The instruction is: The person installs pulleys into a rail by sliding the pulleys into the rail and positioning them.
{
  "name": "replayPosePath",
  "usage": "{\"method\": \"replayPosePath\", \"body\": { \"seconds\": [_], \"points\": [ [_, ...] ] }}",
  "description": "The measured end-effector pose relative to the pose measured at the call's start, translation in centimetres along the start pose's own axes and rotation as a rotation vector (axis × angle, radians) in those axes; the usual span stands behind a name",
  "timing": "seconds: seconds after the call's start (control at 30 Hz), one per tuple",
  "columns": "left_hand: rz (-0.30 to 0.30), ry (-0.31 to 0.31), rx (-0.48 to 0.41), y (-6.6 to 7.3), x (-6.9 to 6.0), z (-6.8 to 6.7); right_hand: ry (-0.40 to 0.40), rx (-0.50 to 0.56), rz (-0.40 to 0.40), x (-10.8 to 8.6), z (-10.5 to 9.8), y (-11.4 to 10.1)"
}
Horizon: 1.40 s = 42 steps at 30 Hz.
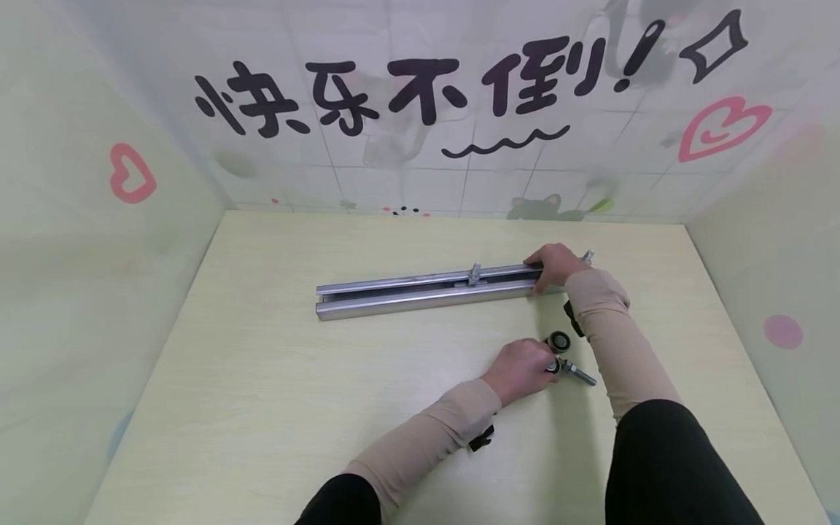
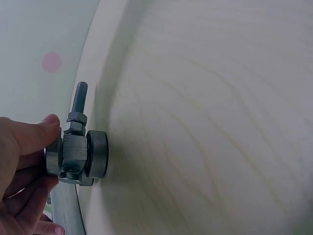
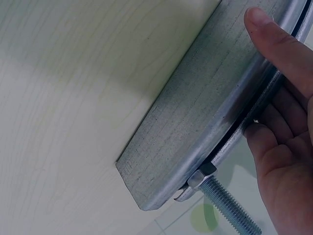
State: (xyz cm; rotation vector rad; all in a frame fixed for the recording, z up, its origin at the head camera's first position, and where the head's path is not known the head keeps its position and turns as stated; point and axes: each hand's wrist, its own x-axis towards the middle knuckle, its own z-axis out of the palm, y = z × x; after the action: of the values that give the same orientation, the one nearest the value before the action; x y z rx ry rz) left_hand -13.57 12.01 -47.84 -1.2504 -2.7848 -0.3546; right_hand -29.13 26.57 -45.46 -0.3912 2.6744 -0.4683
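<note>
A long metal channel rail [image 1: 394,305] with an open slot lies slightly slanted across the table. Near its right end, my right hand [image 1: 556,264] grips it, thumb on one side and fingers on the other in the right wrist view. A threaded bolt with a nut [image 3: 222,203] sticks out of the slot at that end. Another upright bolt [image 1: 475,274] stands in the slot left of the hand. Closer to me, my left hand [image 1: 521,370] pinches a roller trolley [image 2: 76,149] by one wheel. Its threaded stud [image 1: 582,375] points to the right, away from the hand.
The pale wood-grain table [image 1: 262,408] holds the rail. A printed backdrop [image 1: 407,175] with black characters rises at its back edge, and patterned side panels [image 1: 85,277] flank it. A dark wrist strap [image 1: 482,437] shows below the left sleeve.
</note>
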Motion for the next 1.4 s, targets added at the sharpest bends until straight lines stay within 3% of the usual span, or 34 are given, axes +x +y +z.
{"method": "replayPosePath", "body": {
  "seconds": [0.5, 1.0, 1.4],
  "points": [
    [0.008, 0.089, -0.11, -2.7, -1.6, 0.0, -0.007, 0.001, 0.001, -0.1, 0.0, 0.0],
    [-0.009, 0.131, -0.117, -5.4, -2.9, -0.3, -0.011, 0.006, 0.008, -0.2, -0.1, -0.3],
    [0.076, 0.131, -0.177, -6.8, -3.2, 0.1, -0.013, 0.006, 0.01, -0.4, -0.2, -0.6]
  ]
}}
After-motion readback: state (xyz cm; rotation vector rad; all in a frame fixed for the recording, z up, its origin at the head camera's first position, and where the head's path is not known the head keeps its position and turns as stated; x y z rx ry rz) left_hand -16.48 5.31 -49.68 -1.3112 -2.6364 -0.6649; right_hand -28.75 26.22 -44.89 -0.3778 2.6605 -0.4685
